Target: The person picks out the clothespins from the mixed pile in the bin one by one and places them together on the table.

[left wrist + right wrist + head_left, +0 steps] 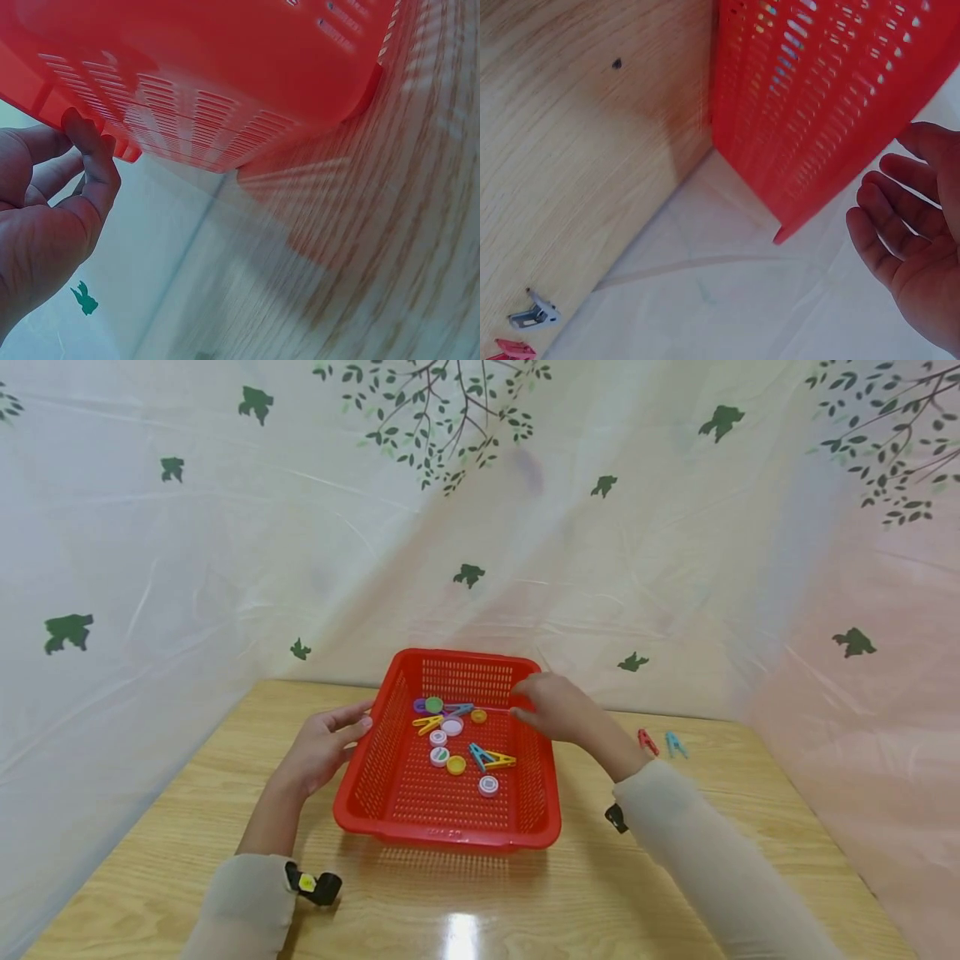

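Red basket (pixel 397 777) mid-table (pixel 187 827), toward far edge. Left hand (pixel 318 750) fingers relaxed, touching its left rim; right hand (pixel 553 706) released at right rim. Pegs (pixel 660 743) near right edge.

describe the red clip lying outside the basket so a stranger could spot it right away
Start at the red perforated plastic basket on the wooden table, then look past its right side, beyond the right hand. Two small plastic clothes pegs lie there on the bare wood; the red peg is the one nearer the basket, the blue peg beside it.
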Available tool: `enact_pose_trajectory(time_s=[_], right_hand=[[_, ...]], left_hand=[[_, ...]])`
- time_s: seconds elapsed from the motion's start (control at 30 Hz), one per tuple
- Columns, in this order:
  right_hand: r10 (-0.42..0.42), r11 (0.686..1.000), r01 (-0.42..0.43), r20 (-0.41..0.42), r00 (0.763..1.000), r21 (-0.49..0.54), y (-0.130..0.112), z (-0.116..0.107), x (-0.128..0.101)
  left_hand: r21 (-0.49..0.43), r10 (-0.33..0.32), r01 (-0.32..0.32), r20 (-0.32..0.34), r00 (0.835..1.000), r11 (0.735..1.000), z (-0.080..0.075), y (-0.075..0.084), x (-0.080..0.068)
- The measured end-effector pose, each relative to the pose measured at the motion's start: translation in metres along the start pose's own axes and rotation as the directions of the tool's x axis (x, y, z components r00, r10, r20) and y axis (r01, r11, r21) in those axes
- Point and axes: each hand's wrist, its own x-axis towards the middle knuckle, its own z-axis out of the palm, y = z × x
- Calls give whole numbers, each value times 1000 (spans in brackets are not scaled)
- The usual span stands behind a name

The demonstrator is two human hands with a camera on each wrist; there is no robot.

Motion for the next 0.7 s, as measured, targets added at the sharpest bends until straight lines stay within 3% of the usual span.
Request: enact_pose_trajectory(time_s=[0.23,0.7], right_hand=[[-22,1000,21,51,998,8,-15,12,11],[25,996,-40,180,983,82,-28,35,22]], left_hand=[[-2,-5,5,-5,1000,1000,0,0,1],[3,-6,6,0,1000,1000,-1,-1,1]])
